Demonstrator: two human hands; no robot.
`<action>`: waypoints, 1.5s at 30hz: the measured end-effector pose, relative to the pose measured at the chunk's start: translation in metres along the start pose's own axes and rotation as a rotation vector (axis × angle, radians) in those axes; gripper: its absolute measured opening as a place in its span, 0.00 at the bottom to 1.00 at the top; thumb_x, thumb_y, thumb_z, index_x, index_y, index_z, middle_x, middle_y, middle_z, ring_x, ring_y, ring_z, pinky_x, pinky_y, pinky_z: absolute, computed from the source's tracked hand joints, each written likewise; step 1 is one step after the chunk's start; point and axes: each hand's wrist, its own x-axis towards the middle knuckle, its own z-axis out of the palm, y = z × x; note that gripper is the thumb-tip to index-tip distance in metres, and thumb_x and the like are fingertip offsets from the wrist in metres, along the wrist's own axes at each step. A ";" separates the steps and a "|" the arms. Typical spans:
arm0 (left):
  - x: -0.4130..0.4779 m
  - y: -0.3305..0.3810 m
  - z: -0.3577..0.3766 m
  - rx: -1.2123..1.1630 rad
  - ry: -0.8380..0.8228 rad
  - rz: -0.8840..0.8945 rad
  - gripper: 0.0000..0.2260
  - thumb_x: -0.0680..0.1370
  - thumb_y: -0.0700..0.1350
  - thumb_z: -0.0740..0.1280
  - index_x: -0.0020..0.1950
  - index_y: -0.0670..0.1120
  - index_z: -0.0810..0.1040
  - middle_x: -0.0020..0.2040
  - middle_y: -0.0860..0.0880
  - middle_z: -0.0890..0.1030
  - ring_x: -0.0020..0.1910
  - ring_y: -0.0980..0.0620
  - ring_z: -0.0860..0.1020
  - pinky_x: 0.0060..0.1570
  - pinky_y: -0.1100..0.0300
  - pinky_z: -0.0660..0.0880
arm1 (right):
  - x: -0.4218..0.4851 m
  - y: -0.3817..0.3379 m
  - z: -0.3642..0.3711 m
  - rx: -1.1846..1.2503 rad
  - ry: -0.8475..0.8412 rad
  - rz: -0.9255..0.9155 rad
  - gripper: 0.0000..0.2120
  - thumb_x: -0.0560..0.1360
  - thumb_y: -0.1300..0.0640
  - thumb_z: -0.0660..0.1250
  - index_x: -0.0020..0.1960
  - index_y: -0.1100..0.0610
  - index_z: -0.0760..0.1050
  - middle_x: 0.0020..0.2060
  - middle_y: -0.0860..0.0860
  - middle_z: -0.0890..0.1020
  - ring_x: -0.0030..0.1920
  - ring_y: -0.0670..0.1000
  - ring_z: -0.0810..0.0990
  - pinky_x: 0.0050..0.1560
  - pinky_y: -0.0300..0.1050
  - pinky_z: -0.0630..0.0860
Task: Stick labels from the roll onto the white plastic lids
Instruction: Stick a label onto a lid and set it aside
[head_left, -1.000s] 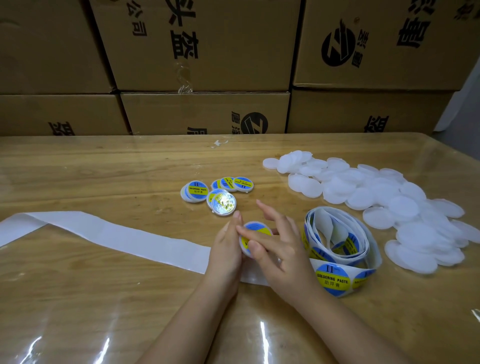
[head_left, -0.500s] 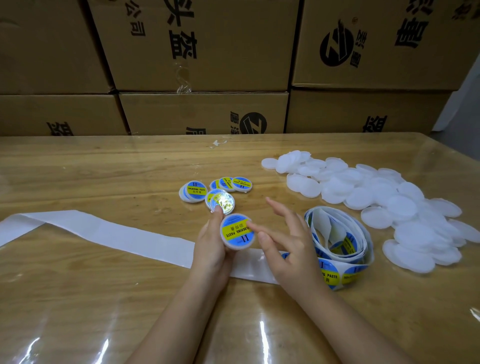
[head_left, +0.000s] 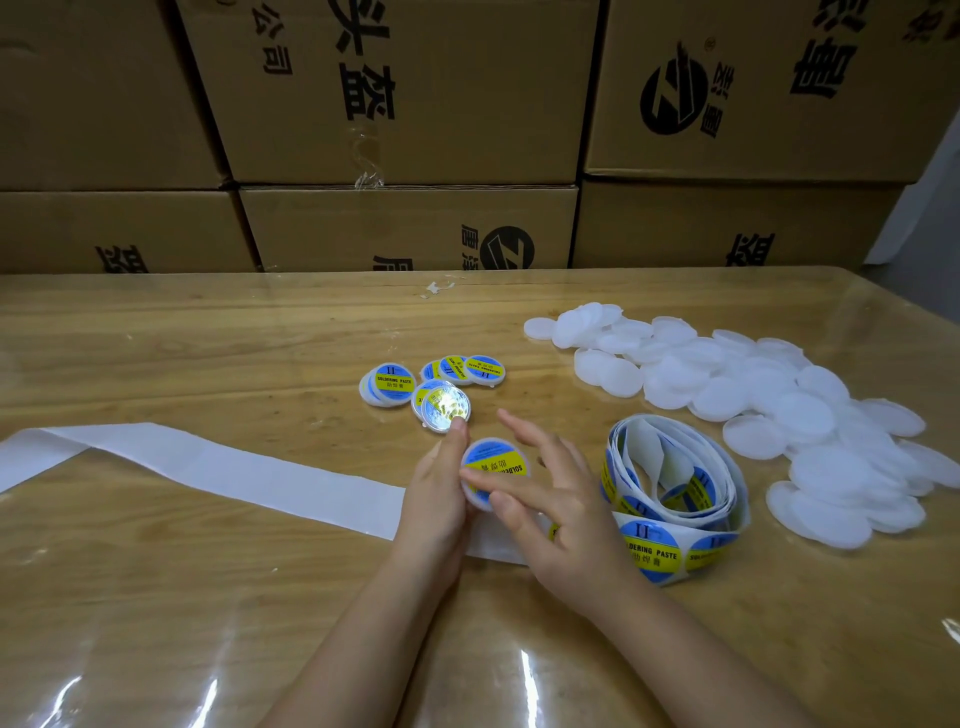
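My left hand (head_left: 435, 488) holds a white lid with a blue and yellow label (head_left: 493, 462) by its left edge, tilted up toward me. Fingers of my right hand (head_left: 550, 499) are spread, with the thumb and forefinger pressing across the label's face. The loose label roll (head_left: 675, 493) lies just right of my right hand. A pile of plain white lids (head_left: 753, 395) covers the table to the right. Several labelled lids (head_left: 431, 384) lie in a cluster just beyond my hands.
A long strip of empty white backing paper (head_left: 208, 467) runs from under my hands to the table's left edge. Stacked cardboard boxes (head_left: 405, 130) stand along the wooden table's (head_left: 208, 338) far edge. A clear film covers the tabletop.
My left hand lifted the labelled lid and tilted it up, then lowered it slightly. My right hand's fingers moved back onto the label's face.
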 end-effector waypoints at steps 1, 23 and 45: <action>0.000 0.000 0.000 -0.007 -0.013 -0.005 0.18 0.79 0.56 0.60 0.35 0.51 0.81 0.34 0.48 0.80 0.35 0.51 0.79 0.37 0.57 0.75 | 0.000 0.001 0.000 -0.009 0.021 0.015 0.15 0.77 0.49 0.58 0.58 0.42 0.79 0.69 0.46 0.68 0.64 0.49 0.70 0.63 0.51 0.67; 0.003 -0.004 -0.003 0.020 0.138 0.074 0.21 0.80 0.58 0.57 0.38 0.49 0.82 0.36 0.46 0.82 0.37 0.49 0.79 0.41 0.54 0.74 | -0.003 0.001 0.004 0.041 -0.001 0.017 0.13 0.76 0.50 0.61 0.55 0.44 0.81 0.66 0.45 0.71 0.62 0.46 0.71 0.58 0.35 0.68; 0.016 0.003 -0.023 0.333 0.185 0.166 0.07 0.80 0.42 0.63 0.46 0.44 0.80 0.26 0.52 0.76 0.24 0.58 0.72 0.27 0.68 0.70 | 0.004 0.018 0.006 0.180 0.120 0.306 0.16 0.75 0.65 0.66 0.56 0.47 0.73 0.45 0.45 0.74 0.41 0.41 0.75 0.40 0.31 0.72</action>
